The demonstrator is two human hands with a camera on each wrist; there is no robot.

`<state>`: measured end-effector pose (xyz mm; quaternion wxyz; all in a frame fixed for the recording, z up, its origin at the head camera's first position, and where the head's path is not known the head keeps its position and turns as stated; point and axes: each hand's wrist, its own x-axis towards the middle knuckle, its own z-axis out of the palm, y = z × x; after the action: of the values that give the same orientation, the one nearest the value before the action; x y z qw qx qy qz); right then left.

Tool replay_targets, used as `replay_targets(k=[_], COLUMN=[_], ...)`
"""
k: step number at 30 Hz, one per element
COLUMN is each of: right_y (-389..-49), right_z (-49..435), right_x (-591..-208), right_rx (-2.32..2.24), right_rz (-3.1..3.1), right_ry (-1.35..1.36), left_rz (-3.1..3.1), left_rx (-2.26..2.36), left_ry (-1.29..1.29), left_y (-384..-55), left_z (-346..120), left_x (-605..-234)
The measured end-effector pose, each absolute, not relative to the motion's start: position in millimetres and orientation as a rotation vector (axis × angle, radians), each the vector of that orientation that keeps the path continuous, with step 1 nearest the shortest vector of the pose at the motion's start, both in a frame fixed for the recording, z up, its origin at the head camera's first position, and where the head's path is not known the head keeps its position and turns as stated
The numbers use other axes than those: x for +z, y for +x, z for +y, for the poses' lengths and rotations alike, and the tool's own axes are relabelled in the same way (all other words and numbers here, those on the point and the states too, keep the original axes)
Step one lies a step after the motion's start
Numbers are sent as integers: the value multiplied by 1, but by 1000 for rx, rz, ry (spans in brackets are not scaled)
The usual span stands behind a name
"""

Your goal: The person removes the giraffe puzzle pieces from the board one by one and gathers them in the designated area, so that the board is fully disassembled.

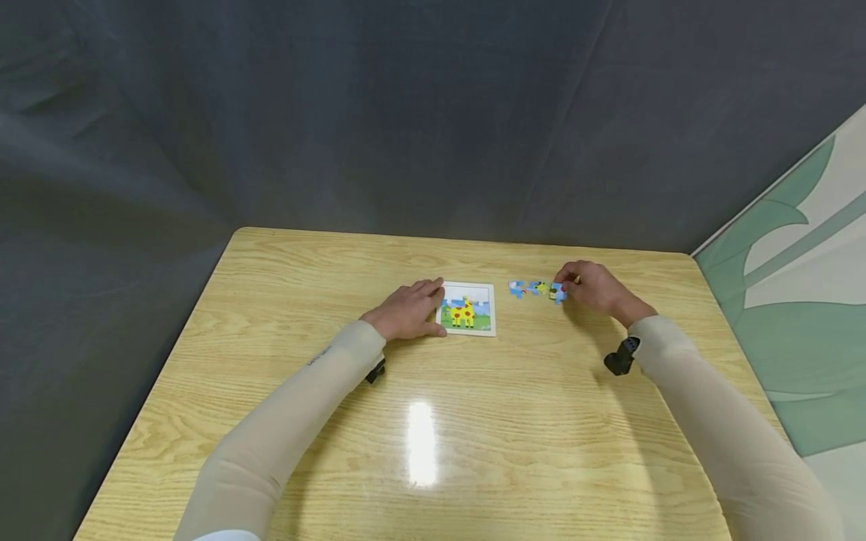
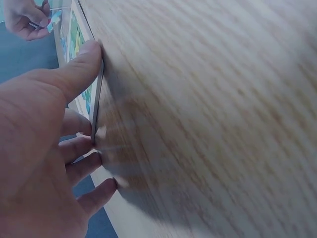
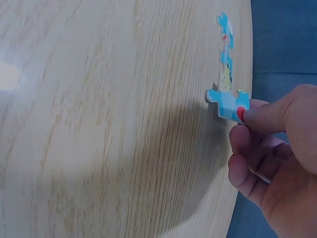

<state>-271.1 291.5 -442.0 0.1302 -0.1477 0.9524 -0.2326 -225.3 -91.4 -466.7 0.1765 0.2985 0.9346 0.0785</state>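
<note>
The right hand (image 1: pixel 590 288) over there pinches a blue puzzle piece (image 3: pixel 229 105) with a red spot, at its nine o'clock; loose pieces (image 1: pixel 517 288) lie farther out that way. The left hand (image 1: pixel 408 309) lies unclenched, fingers apart, touching the framed giraffe puzzle (image 1: pixel 493 309) at its three o'clock. Dark lettering (image 1: pixel 319 355) on the left sleeve (image 1: pixel 291 398) is too small for me to read.

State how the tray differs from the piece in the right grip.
The tray is larger and framed; the piece is small and knobbed. The tray lies flat, touched by the left grip; the piece is pinched by the right grip. Both show blue and red.
</note>
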Motion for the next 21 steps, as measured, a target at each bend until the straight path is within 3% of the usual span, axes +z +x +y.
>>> replay_targets(k=[21], right_y=[-286], right_z=[299], right_x=[-450], right_rx=[-632], right_rz=[2778], right_ry=[-391], left_rz=[2640], left_rx=[249], left_ry=[818], left_y=[-224], left_z=[-90], left_x=[-466])
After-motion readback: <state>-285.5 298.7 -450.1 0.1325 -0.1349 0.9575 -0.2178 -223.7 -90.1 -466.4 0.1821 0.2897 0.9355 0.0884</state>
